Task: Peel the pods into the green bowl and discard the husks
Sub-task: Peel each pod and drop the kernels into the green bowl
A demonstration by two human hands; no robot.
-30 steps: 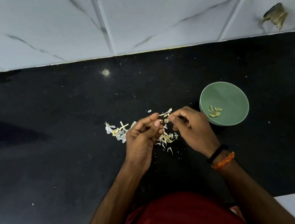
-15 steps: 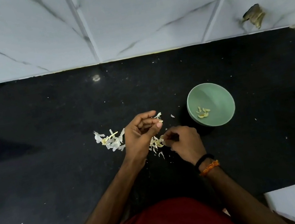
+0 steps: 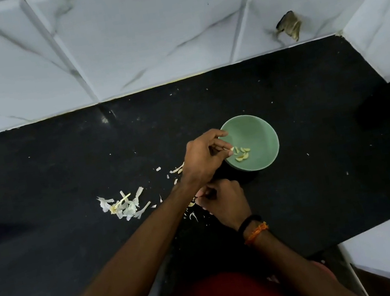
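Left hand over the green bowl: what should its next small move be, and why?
Probably let go of the pale peeled piece so it drops in. The left hand reaches over the near rim of the green bowl, its fingertips pinching that piece just above the peeled pieces already inside. The right hand stays low by the husks on the black counter.

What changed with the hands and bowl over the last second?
The left hand left the husks and reached right over the green bowl's rim, a pale peeled piece at its fingertips. The right hand dropped to the husk scatter. Bowl and husks stayed put.
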